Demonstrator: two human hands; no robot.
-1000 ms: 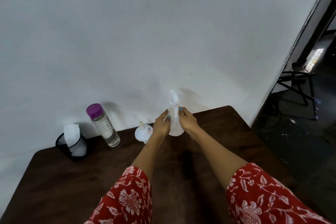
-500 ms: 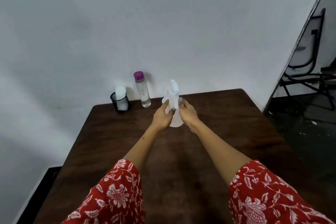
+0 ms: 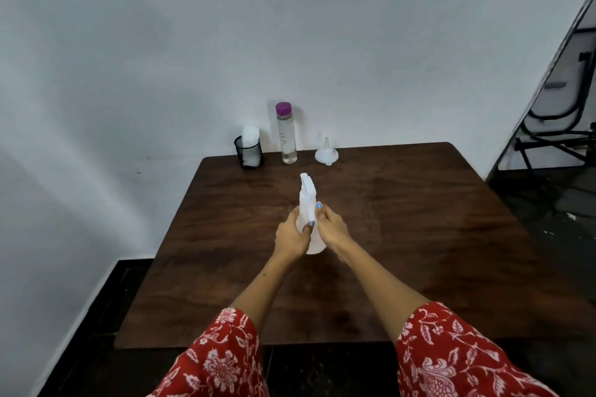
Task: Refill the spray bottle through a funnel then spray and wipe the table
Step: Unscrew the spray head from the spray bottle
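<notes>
Item: spray bottle [image 3: 309, 219]. I have it upright on the table [image 3: 419, 235], mid-surface, nozzle head still fitted. A second ago it stood at the back edge near the wall; it now sits well forward, apart from the other items.

Item: left hand [image 3: 292, 237]. Curled round the bottle's left side, gripping it.

Item: right hand [image 3: 332, 229]. Wrapped on the bottle's right side and neck, gripping it, as in the earlier views.

Item: funnel [image 3: 326, 153]. Spout up at the back edge, untouched; earlier it was just beside my left hand, now well apart.

Item: water bottle [image 3: 286, 134]. Purple cap on, clear liquid inside, standing between funnel and cup [image 3: 248, 151].

Item: cup. Black mesh, white cloth or tissue inside; I cannot tell which.

Reading: the bottle has been pulled to working space. Refill not begun; I judge unscrewing the head comes next, then funnel, then pouring.
</notes>
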